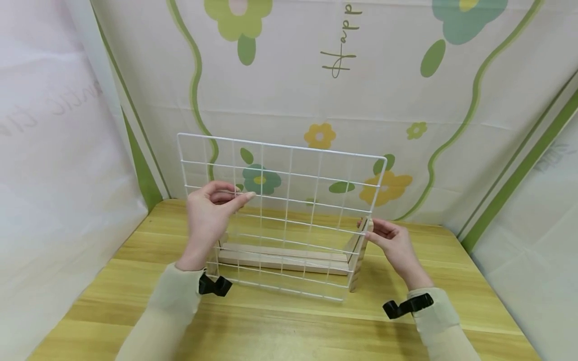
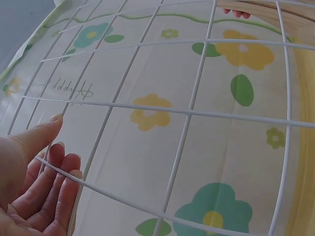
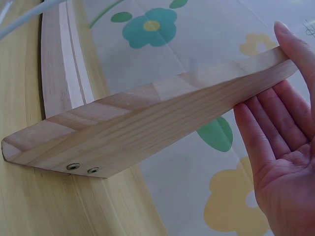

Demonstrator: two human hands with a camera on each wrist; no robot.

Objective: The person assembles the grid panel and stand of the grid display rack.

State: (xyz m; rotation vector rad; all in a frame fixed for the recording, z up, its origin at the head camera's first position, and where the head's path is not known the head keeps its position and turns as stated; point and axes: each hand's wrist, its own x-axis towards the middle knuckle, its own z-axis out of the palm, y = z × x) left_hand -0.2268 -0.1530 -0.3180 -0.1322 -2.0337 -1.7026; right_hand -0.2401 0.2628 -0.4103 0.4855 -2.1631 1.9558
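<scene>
A white wire grid panel [image 1: 291,147] leans upright against a small wooden stand. My left hand [image 1: 205,215] pinches a wire near the panel's left side. In the left wrist view, the thumb of that hand [image 2: 29,182] lies in front and the fingers curl behind the mesh. At the far side, my right hand [image 1: 396,248] holds the upper end of the stand's right side board [image 1: 358,260]. The right wrist view shows thumb and fingers on either side of this board [image 3: 147,118], with two metal screws [image 3: 73,166] low on its face.
A pale wooden crossbar [image 1: 280,259] joins the stand's sides behind the grid. Everything stands on a wood-grain table [image 1: 280,331]. A flower-print cloth [image 1: 393,105] hangs close behind, with white cloth walls [image 1: 58,175] at both sides. Black straps [image 1: 408,306] circle both wrists.
</scene>
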